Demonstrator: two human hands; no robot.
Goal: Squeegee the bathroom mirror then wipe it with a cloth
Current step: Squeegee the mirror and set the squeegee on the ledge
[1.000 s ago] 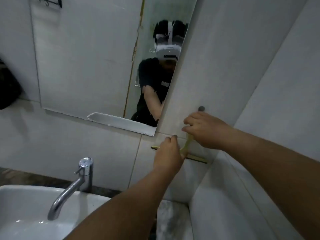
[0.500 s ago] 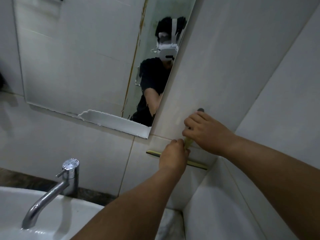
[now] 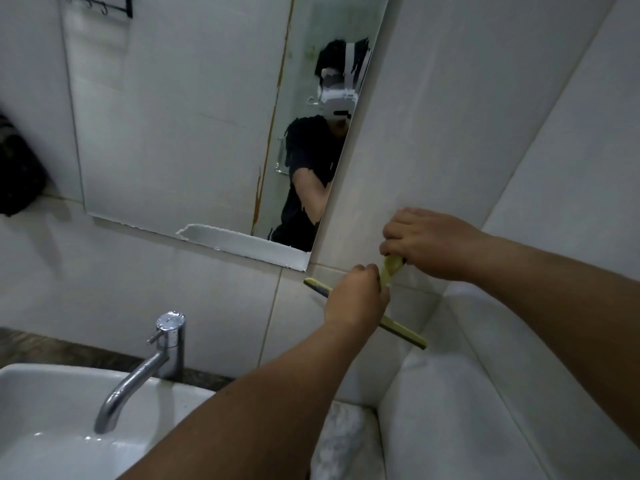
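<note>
A yellow-green squeegee (image 3: 403, 330) rests against the tiled wall just below and right of the mirror (image 3: 180, 126). Its blade runs slantwise from upper left to lower right. My right hand (image 3: 429, 244) is closed on the top of its handle. Around the handle where it meets the blade, my left hand (image 3: 358, 296) is closed and hides the blade's middle. The mirror hangs on the wall to the left, its lower right corner chipped and white. No cloth is in view.
A white sink (image 3: 52, 420) with a chrome tap (image 3: 152, 358) sits at the lower left. A side wall of white tiles (image 3: 519, 375) closes in on the right. A dark bag (image 3: 17, 174) hangs at the far left, and a black hook rack (image 3: 104, 3) at the top.
The squeegee's blade has tilted steeper, its right end dropping lower along the wall. My hook-side right hand now covers the wall peg seen before. Both hands keep their hold.
</note>
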